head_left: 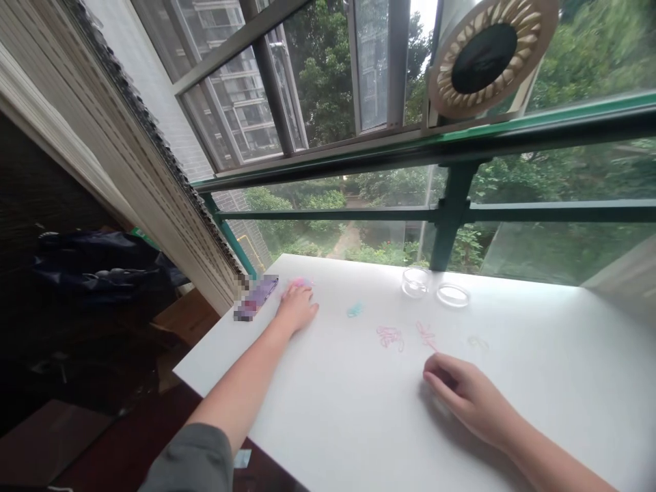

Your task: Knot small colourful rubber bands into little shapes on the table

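Note:
My left hand (297, 309) lies on the white table at the far left, fingers stretched over a small pile of pink and purple bands (303, 281). My right hand (464, 389) is curled with thumb and finger pressed together. Its fingertips meet the near end of a thin pink rubber band (434, 347), which runs into a loose pink group (424, 333). Left of that group lies a larger cluster of pink bands (389, 338), and farther left a teal bunch (354, 310). Pale bands (478, 343) rest on the right.
A clear round container (415, 283) stands near the table's back edge, with a clear round lid (453, 295) beside it. At the left edge lies a flat purple item (260, 295), partly blurred out. Behind the table (348, 424) are a green railing (328, 214) and windows.

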Available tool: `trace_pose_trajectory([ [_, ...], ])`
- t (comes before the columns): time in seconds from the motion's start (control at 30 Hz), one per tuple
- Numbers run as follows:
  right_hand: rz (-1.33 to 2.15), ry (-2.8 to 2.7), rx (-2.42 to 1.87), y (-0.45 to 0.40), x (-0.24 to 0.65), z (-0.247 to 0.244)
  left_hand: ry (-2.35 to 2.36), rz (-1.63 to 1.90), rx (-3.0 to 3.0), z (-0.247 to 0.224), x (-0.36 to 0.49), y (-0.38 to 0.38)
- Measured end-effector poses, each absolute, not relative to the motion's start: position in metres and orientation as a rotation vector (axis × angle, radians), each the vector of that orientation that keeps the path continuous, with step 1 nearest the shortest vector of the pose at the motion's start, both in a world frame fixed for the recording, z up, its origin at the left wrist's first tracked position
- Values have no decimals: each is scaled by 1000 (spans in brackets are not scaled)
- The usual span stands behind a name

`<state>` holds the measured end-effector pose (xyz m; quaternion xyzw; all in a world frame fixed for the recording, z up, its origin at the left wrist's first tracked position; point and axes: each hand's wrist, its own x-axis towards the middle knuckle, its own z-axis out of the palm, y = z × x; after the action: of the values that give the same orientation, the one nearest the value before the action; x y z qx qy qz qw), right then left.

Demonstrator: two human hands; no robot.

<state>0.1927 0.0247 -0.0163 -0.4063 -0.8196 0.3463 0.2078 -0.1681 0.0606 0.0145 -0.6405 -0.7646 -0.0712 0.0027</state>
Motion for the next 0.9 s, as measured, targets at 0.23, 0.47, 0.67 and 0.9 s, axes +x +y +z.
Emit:
trace_pose_trajectory([
  [0.23,981,-2255,-1109,25,191,-13,-2374,-99,-2053,20,-185,74],
  [0.47,986,-2240,-1082,25,191,-13,-2389,-102,-1987,23,-193,90],
  [0.67,963,-2236,-1078,25,190,-9,-2408,-56,-1955,26,-194,96],
  [0.9,973,-2223,-1058,24,189,-6,-2341,-62,-1957,25,-190,97],
])
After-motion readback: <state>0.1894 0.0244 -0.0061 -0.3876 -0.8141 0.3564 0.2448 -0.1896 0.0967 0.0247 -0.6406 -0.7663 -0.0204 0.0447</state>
